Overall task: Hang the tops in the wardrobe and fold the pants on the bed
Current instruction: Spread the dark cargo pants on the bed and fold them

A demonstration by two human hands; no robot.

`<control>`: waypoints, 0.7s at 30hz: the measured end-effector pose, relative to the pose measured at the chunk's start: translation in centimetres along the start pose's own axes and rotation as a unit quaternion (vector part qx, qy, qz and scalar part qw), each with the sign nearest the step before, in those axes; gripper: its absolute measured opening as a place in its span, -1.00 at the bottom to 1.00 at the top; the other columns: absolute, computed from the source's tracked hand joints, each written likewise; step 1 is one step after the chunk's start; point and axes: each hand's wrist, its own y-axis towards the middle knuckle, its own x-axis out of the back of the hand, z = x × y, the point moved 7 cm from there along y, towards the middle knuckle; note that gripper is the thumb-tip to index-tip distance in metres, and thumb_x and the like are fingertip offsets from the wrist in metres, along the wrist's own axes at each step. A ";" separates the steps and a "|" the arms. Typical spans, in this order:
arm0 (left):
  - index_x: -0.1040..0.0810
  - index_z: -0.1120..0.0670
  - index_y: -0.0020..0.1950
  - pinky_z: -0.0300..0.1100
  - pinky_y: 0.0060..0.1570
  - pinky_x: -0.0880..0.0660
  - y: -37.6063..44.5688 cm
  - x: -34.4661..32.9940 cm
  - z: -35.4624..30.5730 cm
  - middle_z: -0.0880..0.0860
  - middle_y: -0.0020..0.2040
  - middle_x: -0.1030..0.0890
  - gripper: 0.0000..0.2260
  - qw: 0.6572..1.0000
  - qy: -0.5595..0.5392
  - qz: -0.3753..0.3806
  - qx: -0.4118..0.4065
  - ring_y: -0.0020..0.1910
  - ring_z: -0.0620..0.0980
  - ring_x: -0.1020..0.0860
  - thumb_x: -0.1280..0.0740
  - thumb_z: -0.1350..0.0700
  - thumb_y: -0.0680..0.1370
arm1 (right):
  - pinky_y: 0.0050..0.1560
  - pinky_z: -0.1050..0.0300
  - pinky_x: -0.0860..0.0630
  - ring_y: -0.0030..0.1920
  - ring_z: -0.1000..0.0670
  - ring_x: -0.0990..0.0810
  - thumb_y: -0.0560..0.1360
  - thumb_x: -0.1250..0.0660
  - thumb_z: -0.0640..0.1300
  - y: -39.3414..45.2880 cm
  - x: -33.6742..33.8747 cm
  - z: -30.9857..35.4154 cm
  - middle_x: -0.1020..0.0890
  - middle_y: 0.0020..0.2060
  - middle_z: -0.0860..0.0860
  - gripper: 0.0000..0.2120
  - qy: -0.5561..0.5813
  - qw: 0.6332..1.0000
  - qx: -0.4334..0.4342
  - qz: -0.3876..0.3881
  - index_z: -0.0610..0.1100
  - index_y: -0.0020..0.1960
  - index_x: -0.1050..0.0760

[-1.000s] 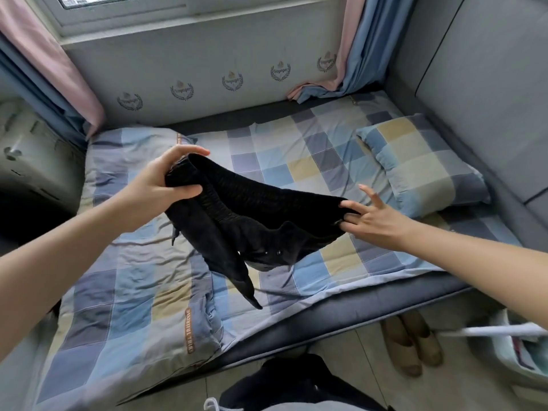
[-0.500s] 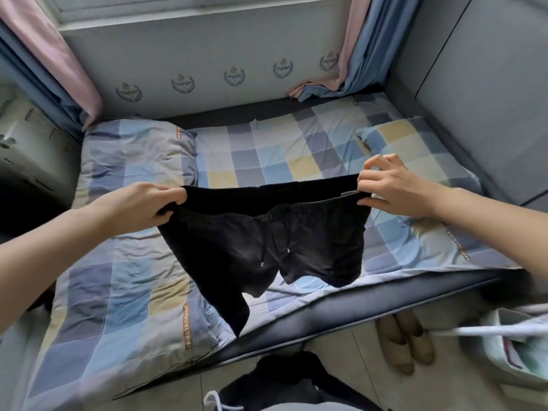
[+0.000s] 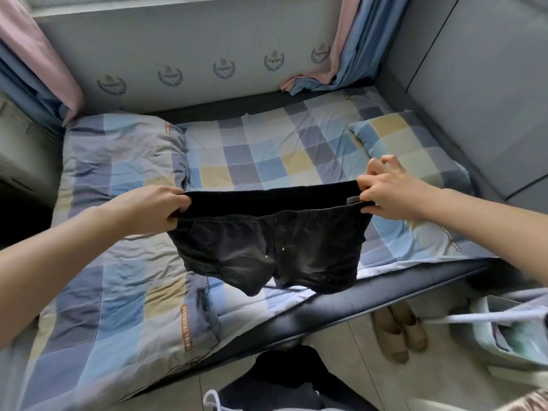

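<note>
Fingers [image 3: 178, 200] of the left hand [image 3: 151, 209] curl tight round the left end of the waistband, thumb side tucked into the fabric; right-hand fingers [image 3: 366, 185] pinch the right end, near a small grey tag, with the upper fingers bent and lifted off the cloth. Right hand [image 3: 388, 192] sits a bit higher and farther back than the left. Between them the black shorts [image 3: 267, 250] hang stretched out by the elastic waistband, waistband roughly level, both short legs drooping down, two small pale drawstring tips showing at centre front. Shorts are held up in the air above the near edge of the bed [image 3: 326, 310], lower hems close to the sheet; contact with it cannot be told. Checked sheet [image 3: 267, 155] in blue, grey and yellow squares covers the mattress. Folded checked quilt [image 3: 112, 262] lies on the left half, under the left forearm, orange lettering strip on its edge. Matching pillow [image 3: 409, 143] at right, behind the right hand. Pink and blue curtains [image 3: 347, 54] hang at both back corners, wall with crest prints between them. Grey padded panel [image 3: 474, 84] on the right side. On the floor: pair of tan slippers [image 3: 397, 330] just beside the bed edge, dark clothing pile [image 3: 284, 378] at bottom centre with a white cord, pale bag [image 3: 504, 333] with white strap at far right.
</note>
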 end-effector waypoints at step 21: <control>-0.37 0.08 -0.14 -0.03 -0.27 -0.46 1.8 -0.8 2.0 0.11 -0.26 -0.51 -0.72 0.907 -0.321 -0.114 0.248 -0.34 0.19 -0.49 -0.49 0.10 0.47 | -0.03 -0.04 -0.17 -0.03 -0.12 -0.33 0.49 -0.39 0.01 -1.7 -1.4 -5.9 -0.58 -0.22 0.07 -0.85 0.090 0.953 -0.273 -0.094 -0.06 -0.04 -0.52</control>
